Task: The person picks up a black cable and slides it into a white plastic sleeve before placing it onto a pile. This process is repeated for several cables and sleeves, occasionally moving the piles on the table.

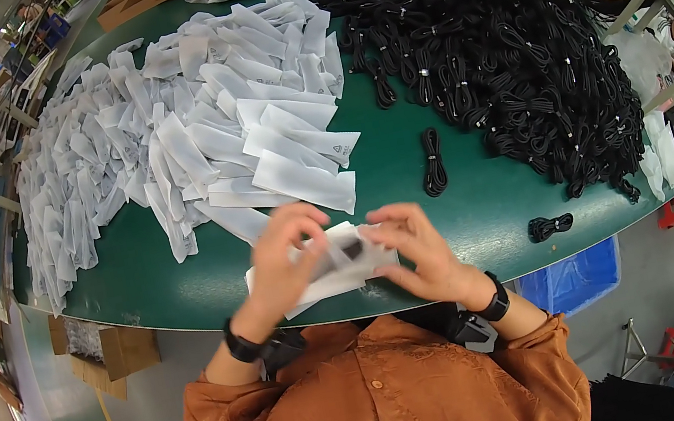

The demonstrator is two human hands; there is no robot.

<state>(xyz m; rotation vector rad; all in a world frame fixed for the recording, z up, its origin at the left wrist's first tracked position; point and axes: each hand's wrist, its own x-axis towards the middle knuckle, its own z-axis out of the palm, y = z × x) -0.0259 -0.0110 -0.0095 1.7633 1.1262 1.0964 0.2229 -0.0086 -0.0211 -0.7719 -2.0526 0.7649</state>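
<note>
Semi-gloss, smooth grn counter [386, 157] here, catching light; wht pouches [287, 129] in frosted, semi-translucent plastic, matt w/ soft creases. Blk cables [490, 57]: smooth plastic-look jackets, low sheen, bright metallic glints. Rust shirt [380, 401], satiny cloth; blue bin [578, 272], shiny plastic; cardboard box [129, 349], matt.

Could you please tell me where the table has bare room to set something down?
The table is bare between the right hand, lone coil and edge coil; left of the left hand, nearer than the pouch pile; and between pouch pile and cable pile, narrowing upward. Both piles and the spot under the hands are crowded.
</note>
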